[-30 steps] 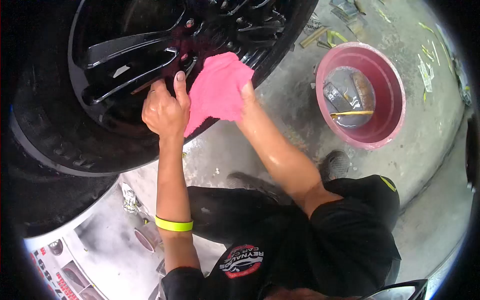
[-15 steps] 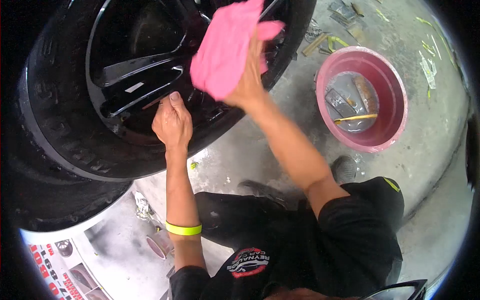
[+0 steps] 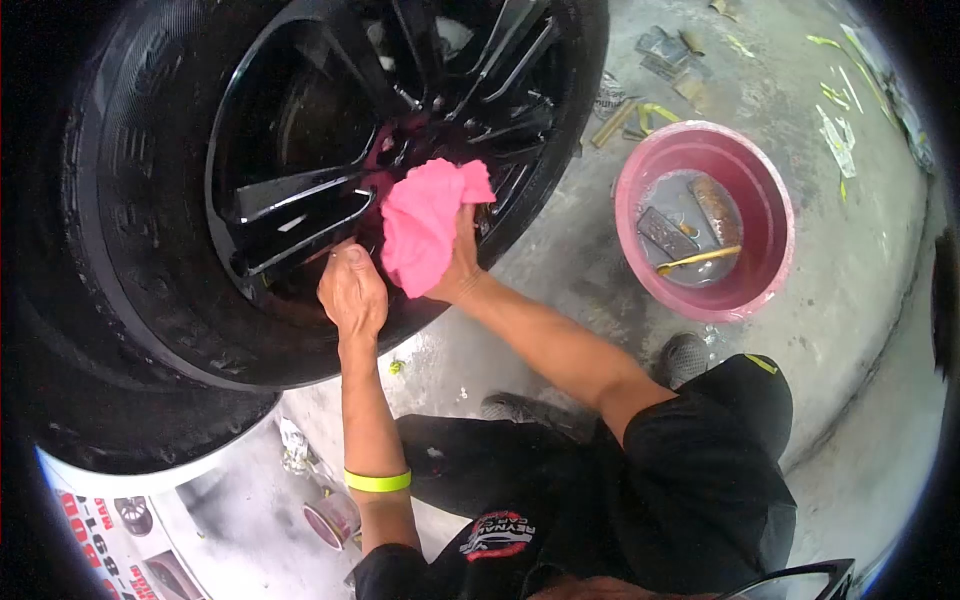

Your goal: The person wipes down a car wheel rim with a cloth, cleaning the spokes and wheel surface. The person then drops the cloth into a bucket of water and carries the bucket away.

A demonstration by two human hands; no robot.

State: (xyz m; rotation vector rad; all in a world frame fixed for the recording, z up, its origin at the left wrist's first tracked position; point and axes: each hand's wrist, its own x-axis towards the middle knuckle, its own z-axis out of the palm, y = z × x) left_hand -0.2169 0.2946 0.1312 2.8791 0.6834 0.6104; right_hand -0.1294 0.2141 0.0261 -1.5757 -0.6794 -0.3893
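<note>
My right hand (image 3: 460, 262) holds a bunched pink cloth (image 3: 425, 225) against the lower right of a glossy black wheel rim (image 3: 300, 190). The cloth covers most of its fingers. To the left of it, my left hand (image 3: 354, 290) is closed at the lower end of a spoke, thumb on top and fingertips curled into the rim. What it pinches, if anything, is hidden. A black tire (image 3: 150, 200) surrounds the rim. A yellow-green band (image 3: 378, 482) circles my left forearm.
A pink basin (image 3: 770, 215) stands on the concrete floor at right, with cloudy water, a dark block and a yellow strip inside. Scraps of paper and tape (image 3: 665, 60) lie beyond it. A smaller pinkish pail (image 3: 332, 520) is at lower left.
My right hand has brought the pink cloth down and left, from above the wheel onto the rim. My left hand stays near the same spoke. The view has shifted slightly.
</note>
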